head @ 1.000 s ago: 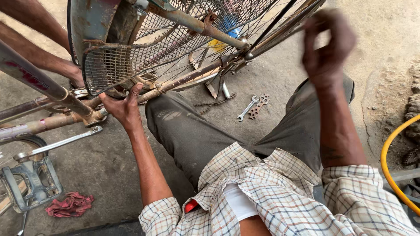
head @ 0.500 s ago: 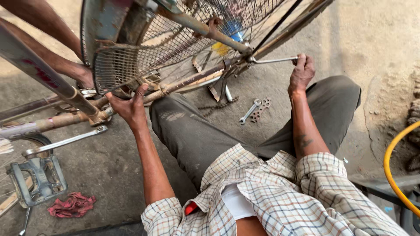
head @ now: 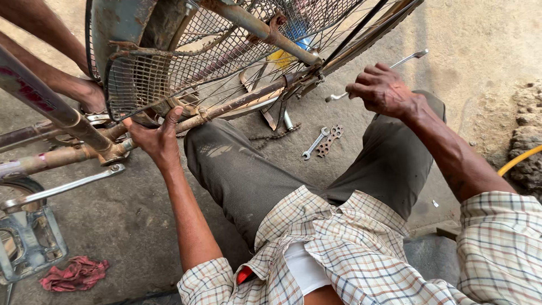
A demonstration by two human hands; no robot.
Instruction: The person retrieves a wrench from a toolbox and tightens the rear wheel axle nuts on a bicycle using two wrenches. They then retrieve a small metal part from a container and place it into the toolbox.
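Right hand (head: 384, 90) grips spanner (head: 403, 59) — left hand (head: 158, 138) steadies frame (head: 237, 104)

A single head-worn camera looks steeply down from close range over the person's own lap; the rusty bicycle frame (head: 237, 104) fills eleven to one o'clock, concrete ground (head: 130, 220) lies below.

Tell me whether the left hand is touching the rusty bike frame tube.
Touching. The head view shows the left hand wrapped around the rusty frame tube near the mesh guard, fingers curled over it, with no gap showing.
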